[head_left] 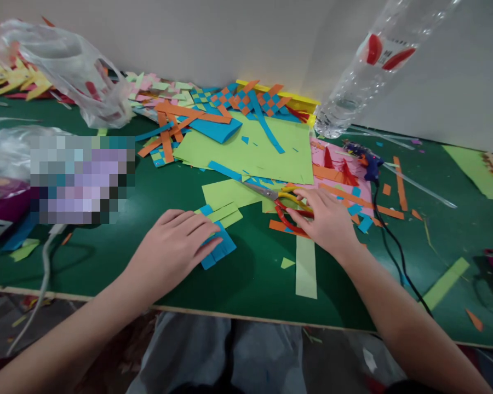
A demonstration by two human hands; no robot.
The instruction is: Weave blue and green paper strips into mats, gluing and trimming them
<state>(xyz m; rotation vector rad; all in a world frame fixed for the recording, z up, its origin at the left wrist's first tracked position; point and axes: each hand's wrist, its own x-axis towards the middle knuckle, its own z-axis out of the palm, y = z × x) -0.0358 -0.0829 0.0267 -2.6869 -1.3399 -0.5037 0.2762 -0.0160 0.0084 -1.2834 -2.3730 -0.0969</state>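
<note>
On the green surface (254,290), near its front edge, a slit blue paper piece (224,249) is covered by the left hand (181,241); its fingers are held close together, laid flat-ish over the paper; whether anything is pinched cannot be told; light-green strips (227,214) are seen just beyond; scissors (274,195) are placed to the right, blades pointed leftward, and touched at the red and yellow handles by the right hand (326,221); its fingers and thumb are slightly spread about the handles, firmness of grip cannot be told; below, a pale green strip (306,271) is seen; behind, a large green sheet (263,145) is topped by blue strips; a clear bottle (353,87) is stood against the wall (250,38).
</note>
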